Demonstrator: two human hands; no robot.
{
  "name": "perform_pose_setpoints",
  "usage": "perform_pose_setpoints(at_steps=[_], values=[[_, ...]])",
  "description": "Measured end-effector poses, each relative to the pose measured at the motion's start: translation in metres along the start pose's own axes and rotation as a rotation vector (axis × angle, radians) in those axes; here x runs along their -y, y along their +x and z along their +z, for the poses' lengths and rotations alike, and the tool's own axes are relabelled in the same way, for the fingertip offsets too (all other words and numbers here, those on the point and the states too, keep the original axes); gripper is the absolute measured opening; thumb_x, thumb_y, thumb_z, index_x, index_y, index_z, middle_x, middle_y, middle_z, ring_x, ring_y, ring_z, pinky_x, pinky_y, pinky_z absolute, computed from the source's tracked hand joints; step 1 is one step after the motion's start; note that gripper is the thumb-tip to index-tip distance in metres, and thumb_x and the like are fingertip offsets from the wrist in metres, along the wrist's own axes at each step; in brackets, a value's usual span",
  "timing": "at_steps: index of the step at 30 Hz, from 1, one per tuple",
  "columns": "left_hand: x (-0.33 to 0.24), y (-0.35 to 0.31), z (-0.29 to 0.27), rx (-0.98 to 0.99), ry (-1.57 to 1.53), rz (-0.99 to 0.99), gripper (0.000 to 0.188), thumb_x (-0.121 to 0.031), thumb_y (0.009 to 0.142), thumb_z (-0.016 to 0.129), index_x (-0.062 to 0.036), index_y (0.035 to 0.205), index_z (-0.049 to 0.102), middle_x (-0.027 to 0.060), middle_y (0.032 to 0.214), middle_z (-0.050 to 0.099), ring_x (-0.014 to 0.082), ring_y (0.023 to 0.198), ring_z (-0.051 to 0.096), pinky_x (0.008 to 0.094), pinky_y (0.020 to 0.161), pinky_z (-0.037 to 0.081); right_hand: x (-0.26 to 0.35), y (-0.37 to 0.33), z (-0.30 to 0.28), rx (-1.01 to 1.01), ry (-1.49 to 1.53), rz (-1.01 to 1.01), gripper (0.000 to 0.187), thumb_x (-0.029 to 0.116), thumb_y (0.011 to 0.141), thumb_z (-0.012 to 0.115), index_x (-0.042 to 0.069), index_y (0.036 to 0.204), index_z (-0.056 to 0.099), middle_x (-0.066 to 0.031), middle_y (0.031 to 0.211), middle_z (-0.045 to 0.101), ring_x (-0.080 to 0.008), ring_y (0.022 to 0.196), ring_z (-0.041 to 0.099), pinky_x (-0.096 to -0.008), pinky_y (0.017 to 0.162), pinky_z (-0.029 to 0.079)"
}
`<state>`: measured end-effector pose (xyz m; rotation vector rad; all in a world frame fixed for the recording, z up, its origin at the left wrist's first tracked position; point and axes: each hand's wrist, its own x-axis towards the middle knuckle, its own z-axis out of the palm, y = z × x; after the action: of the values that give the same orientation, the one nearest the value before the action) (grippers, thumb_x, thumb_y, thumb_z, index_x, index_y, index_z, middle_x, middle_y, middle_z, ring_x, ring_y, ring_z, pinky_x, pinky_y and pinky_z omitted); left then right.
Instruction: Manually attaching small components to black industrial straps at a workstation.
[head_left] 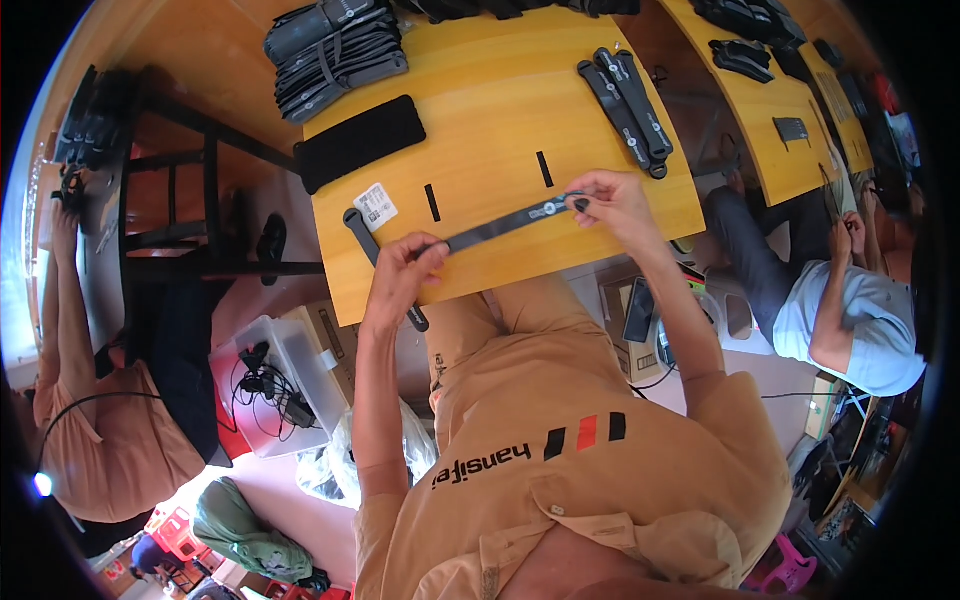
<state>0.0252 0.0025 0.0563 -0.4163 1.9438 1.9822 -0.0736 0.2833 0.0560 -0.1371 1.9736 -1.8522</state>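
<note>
A dark, flat strap (pixel 495 226) with small white print is drawn straight between my hands, low above the near part of the yellow table (pixel 490 105). My left hand (pixel 408 268) pinches its left end, and my right hand (pixel 615 205) grips the right end between thumb and fingers. Another dark strap (pixel 362 232) lies partly under my left hand, with its near end past the table edge. Beside it is a white printed label (pixel 375 205). Two short black strips (pixel 432 202) lie apart on the tabletop, just beyond the held strap.
A folded black cloth (pixel 362 142) and a bundle of dark straps (pixel 335 65) occupy the far left; more straps (pixel 628 112) lie at right. A clear bin (pixel 285 385) of cables stands on the floor. Co-workers (pixel 845 315) sit on both sides.
</note>
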Motion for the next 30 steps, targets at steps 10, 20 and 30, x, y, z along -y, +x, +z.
perform_pose_setpoints(at_steps=[10,20,30], values=[[0.012,0.095,-0.018,-0.382,0.237,0.168,0.017,-0.015,0.078,0.064,0.0019,0.076,0.061,0.0043,0.057,0.055,0.0098,0.05,0.05,0.0244,0.047,0.039,-0.042,0.089,0.016,-0.296,-0.3,-0.12,0.013,-0.001,0.067,0.057,0.002,0.073,0.068,-0.0052,0.062,0.063,-0.0111,0.059,0.058,-0.0243,0.056,0.044],[0.016,0.112,-0.025,-0.49,0.351,0.105,0.02,-0.019,0.075,0.066,0.0006,0.08,0.067,0.0055,0.059,0.058,0.0133,0.053,0.053,0.028,0.052,0.042,-0.041,0.105,0.014,-0.307,-0.411,-0.027,0.012,0.006,0.066,0.06,0.005,0.072,0.071,-0.0067,0.065,0.065,-0.0141,0.063,0.061,-0.0261,0.061,0.047],[0.021,0.117,-0.029,-0.493,0.344,0.179,0.014,-0.014,0.076,0.066,0.0006,0.076,0.064,0.0011,0.059,0.055,0.0069,0.05,0.046,0.0207,0.046,0.034,-0.036,0.107,0.016,-0.301,-0.506,0.006,0.011,0.009,0.067,0.063,0.007,0.073,0.071,-0.0076,0.067,0.066,-0.0174,0.067,0.063,-0.0287,0.065,0.049]])
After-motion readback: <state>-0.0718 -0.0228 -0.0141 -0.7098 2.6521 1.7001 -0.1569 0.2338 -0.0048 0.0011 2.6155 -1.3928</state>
